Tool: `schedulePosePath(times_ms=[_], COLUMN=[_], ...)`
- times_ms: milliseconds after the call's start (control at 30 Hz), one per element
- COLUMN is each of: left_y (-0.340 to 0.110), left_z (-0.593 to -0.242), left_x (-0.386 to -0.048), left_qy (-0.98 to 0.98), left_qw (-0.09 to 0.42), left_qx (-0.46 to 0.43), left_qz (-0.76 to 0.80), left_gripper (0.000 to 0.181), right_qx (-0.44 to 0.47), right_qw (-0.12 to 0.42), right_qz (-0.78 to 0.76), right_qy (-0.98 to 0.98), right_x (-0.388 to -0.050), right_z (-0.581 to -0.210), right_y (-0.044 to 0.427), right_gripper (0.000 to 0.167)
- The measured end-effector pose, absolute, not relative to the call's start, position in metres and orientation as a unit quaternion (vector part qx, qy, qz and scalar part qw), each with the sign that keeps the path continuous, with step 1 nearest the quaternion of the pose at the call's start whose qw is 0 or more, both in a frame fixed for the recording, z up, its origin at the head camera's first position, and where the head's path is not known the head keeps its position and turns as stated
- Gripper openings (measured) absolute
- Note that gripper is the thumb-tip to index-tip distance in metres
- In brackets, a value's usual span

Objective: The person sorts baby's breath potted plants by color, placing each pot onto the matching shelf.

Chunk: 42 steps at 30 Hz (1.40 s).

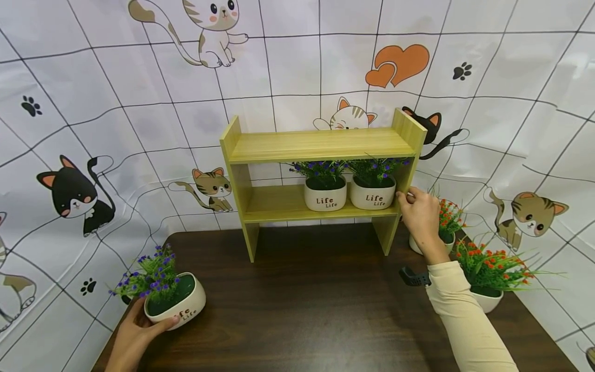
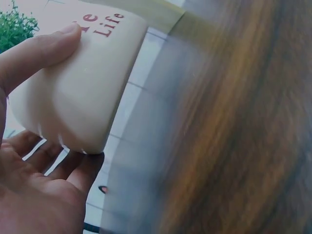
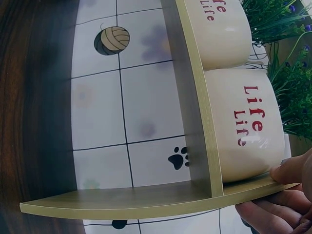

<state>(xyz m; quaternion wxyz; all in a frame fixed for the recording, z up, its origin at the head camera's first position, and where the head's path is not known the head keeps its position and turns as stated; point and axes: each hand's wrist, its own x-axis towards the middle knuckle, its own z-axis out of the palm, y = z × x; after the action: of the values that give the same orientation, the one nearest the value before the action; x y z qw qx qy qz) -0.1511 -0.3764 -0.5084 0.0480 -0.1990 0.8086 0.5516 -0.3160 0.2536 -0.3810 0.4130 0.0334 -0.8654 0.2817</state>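
My left hand [image 1: 132,336] grips a white pot [image 1: 192,305] with purple flowers at the table's left, tilted, thumb on its lettered front; the left wrist view shows the fingers round the pot [image 2: 83,92]. My right hand [image 1: 420,212] pinches the right side panel of a wooden shelf [image 1: 321,145], thumb inside and fingers outside, as the right wrist view shows the hand [image 3: 287,195]. Two white pots with purple flowers, one left [image 1: 325,199] and one right [image 1: 373,196], stand side by side on the middle board, toward the right end.
Two white pots with orange flowers stand at the table's right, one farther back [image 1: 448,243] and one nearer [image 1: 487,299], beside the right forearm. A white wall covering [image 1: 297,67] with cat drawings rises behind and beside the dark table [image 1: 297,310].
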Motion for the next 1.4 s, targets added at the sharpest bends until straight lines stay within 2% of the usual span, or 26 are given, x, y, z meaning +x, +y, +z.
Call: schedulePosePath(times_ms=[233,433,967,1200,1400], left_y=[-0.363,-0.351,-0.319,-0.307,-0.297], left_z=[-0.499,-0.49,-0.472,-0.463,-0.456], left_x=[-0.152,-0.154,-0.162,-0.167,-0.172], left_qy=[0.779,0.787,0.802,0.804,0.819], left_qw=[0.0,-0.029,-0.085,-0.098,-0.087], left_qx=[-0.2,-0.191,-0.151,-0.13,-0.112], left_qz=[0.594,0.587,0.572,0.572,0.557], left_gripper=[0.134,0.128,0.114,0.112,0.112], right_qx=[0.039,0.035,0.032,0.033,0.031], right_qw=[0.417,0.415,0.41,0.414,0.416], right_qz=[0.283,0.285,0.284,0.285,0.284], right_qy=[-0.863,-0.863,-0.866,-0.864,-0.863], right_x=[-0.316,-0.318,-0.317,-0.317,-0.316], right_z=[-0.379,-0.378,-0.379,-0.379,-0.38], right_y=[0.252,0.251,0.251,0.251,0.252], right_gripper=[0.029,0.025,0.03,0.032,0.031])
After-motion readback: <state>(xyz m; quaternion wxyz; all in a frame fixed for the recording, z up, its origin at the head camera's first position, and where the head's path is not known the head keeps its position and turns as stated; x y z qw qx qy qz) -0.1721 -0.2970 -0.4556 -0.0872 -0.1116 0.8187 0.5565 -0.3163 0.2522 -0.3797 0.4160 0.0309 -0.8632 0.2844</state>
